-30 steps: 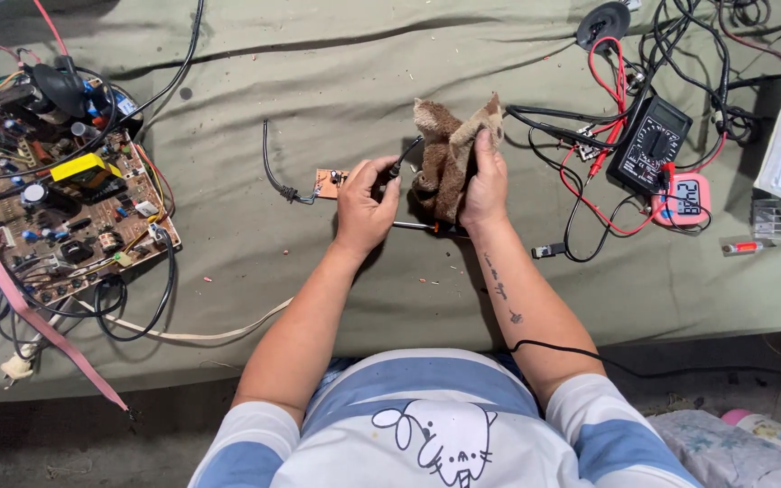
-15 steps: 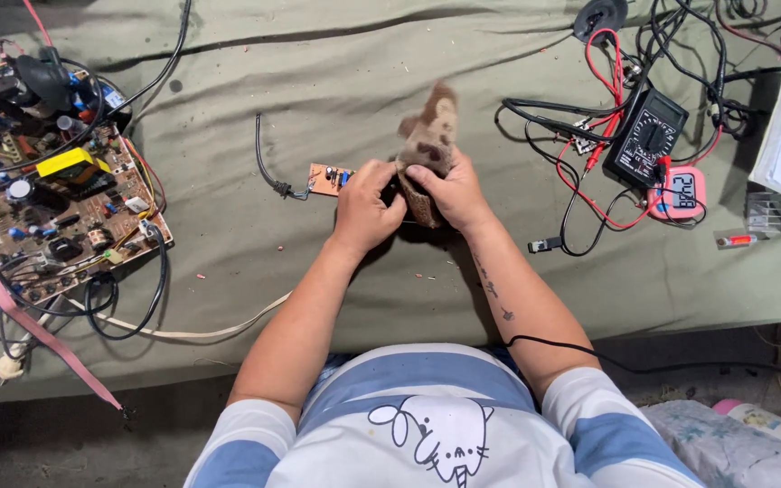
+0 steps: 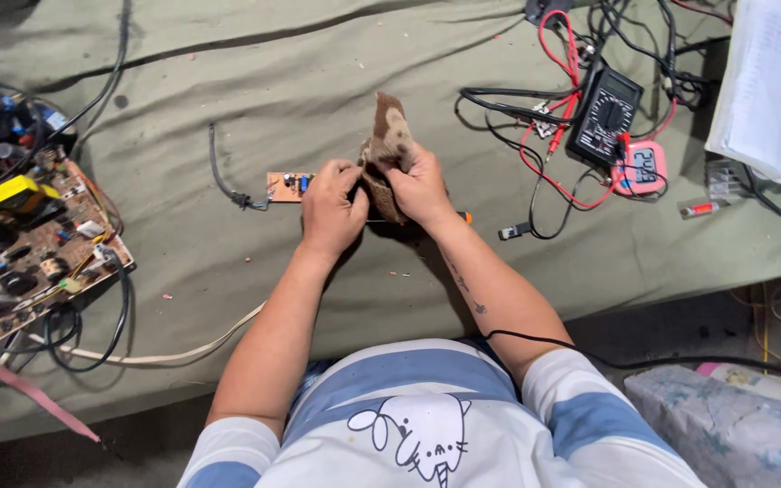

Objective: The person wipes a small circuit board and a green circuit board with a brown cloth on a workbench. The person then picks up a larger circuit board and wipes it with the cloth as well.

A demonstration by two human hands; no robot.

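- At the bottom of the frame I see my striped shirt point(image 3: 427, 407), and my two forearms go up from it to the middle of the frame.
- My left hand point(image 3: 332, 210) is curled, its fingers closed on the lower left edge of the brown cloth point(image 3: 389, 154).
- My right hand point(image 3: 422, 188) is closed around the right side of the same cloth, with the thumb pressed on it. The cloth is bunched between both hands, and one end stands up above them.
- Just left of my left hand, the small orange circuit board point(image 3: 284, 186) lies on the green table cover point(image 3: 273, 81), with a dark wire on its left end.
- An orange tip point(image 3: 465, 217) shows beside my right wrist; I cannot tell what it belongs to.
- At the left edge lies a big circuit board point(image 3: 29, 244) with many parts.
- In the upper right, a black multimeter point(image 3: 605, 113) lies among red and black leads, a small pink device point(image 3: 641, 169) touches it, and white papers point(image 3: 770, 90) lie in the corner.
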